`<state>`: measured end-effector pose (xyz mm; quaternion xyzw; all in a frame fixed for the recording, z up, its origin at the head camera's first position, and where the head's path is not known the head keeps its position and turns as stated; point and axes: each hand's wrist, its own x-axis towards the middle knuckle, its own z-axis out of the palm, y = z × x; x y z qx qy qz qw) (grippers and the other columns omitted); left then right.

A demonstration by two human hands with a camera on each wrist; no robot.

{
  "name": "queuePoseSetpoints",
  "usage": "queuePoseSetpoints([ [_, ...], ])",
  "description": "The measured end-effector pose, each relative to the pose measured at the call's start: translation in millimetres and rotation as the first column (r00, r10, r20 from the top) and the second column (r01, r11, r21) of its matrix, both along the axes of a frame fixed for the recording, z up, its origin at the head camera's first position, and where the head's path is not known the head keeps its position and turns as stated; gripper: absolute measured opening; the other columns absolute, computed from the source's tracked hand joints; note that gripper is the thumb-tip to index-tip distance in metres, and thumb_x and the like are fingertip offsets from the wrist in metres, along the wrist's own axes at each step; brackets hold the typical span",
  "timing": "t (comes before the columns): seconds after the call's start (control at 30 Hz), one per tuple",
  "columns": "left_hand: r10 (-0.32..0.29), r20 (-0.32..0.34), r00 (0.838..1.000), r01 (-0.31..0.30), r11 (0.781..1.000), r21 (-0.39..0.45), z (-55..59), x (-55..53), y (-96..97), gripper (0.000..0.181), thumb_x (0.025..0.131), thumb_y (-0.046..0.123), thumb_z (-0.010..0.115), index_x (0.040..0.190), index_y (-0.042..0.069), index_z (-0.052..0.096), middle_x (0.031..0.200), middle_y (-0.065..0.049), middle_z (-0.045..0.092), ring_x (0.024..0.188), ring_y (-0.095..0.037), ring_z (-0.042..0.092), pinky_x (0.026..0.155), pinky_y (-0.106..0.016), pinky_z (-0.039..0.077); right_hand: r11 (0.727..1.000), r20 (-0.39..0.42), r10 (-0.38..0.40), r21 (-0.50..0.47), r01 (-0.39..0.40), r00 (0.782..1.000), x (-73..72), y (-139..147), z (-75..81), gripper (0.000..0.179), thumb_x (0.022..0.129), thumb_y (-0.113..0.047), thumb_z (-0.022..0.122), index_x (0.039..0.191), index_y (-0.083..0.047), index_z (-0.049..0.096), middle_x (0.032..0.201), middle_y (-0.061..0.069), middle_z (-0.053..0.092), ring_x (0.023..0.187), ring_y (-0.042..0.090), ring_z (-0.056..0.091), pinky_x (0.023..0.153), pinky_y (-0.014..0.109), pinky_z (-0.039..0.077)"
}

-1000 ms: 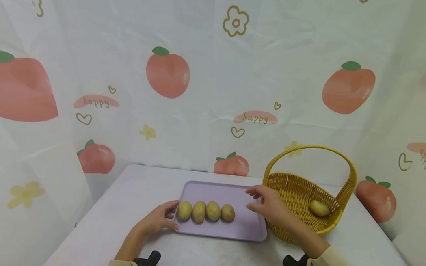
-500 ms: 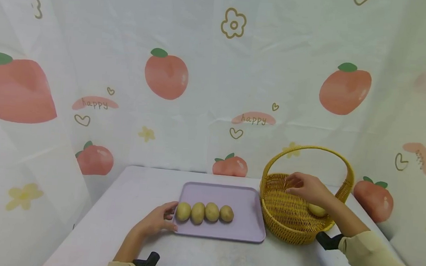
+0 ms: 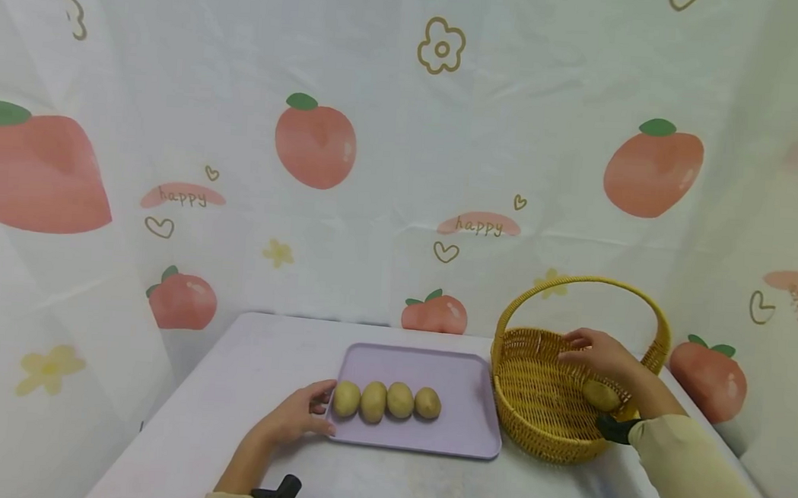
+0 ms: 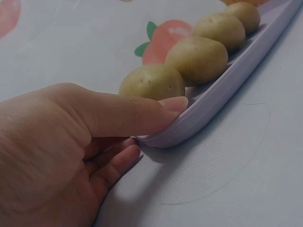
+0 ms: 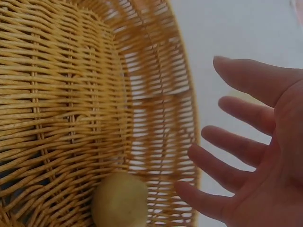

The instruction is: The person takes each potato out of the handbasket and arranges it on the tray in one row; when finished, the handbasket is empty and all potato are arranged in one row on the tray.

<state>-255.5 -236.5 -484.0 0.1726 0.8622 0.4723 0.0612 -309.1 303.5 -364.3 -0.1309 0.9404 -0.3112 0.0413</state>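
A row of several potatoes (image 3: 373,402) lies on a pale purple tray (image 3: 464,413). At the tray's left corner, my left hand (image 3: 296,414) holds the rim; in the left wrist view the thumb (image 4: 147,113) lies along it, beside the nearest potato (image 4: 151,81), the other fingers lower. My right hand (image 3: 601,353) is over the far right part of the yellow wicker basket (image 3: 539,433), holding nothing. Its fingers are spread near the basket rim in the right wrist view. One potato (image 3: 600,395) lies in the basket, below the right wrist.
The basket's tall arched handle (image 3: 589,280) rises over its opening, around the right hand's reach. The basket stands close to the tray's right edge on a white tabletop (image 3: 384,484). A fruit-printed white cloth (image 3: 371,262) hangs behind and at both sides.
My right hand has moved right, from above the tray's right side to over the basket near its potato. The left hand has stayed at the tray's corner; the row of potatoes is unchanged.
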Motion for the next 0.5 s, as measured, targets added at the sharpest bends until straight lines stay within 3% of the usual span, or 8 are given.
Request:
queuePoseSetpoints([
  [0.3, 0.014, 0.016, 1.0, -0.014, 1.0, 0.008, -2.6, -0.4, 1.3, 0.087, 0.071, 0.009, 0.083, 0.142, -0.01, 0.038, 0.125, -0.025, 0.055, 0.108, -0.038, 0.058, 0.097, -0.053, 0.045, 0.993, 0.101, -0.084, -0.074, 0.092, 0.991, -7.6, 12.3, -19.3, 0.068, 0.096, -0.036, 0.06, 0.138, 0.012, 0.038, 0.135, 0.042, 0.037, 0.12, 0.057, 0.04, 0.092, 0.063, 0.042],
  [0.5, 0.024, 0.027, 0.999, -0.024, 1.0, 0.002, -2.1, 0.2, 0.6, 0.087, 0.071, 0.01, 0.083, 0.143, -0.009, 0.038, 0.126, -0.026, 0.054, 0.109, -0.038, 0.057, 0.098, -0.052, 0.045, 0.995, 0.166, -0.068, -0.066, 0.08, 0.984, -18.3, 14.9, -29.7, 0.072, 0.094, -0.038, 0.062, 0.139, 0.012, 0.037, 0.135, 0.042, 0.038, 0.119, 0.055, 0.042, 0.093, 0.06, 0.043],
])
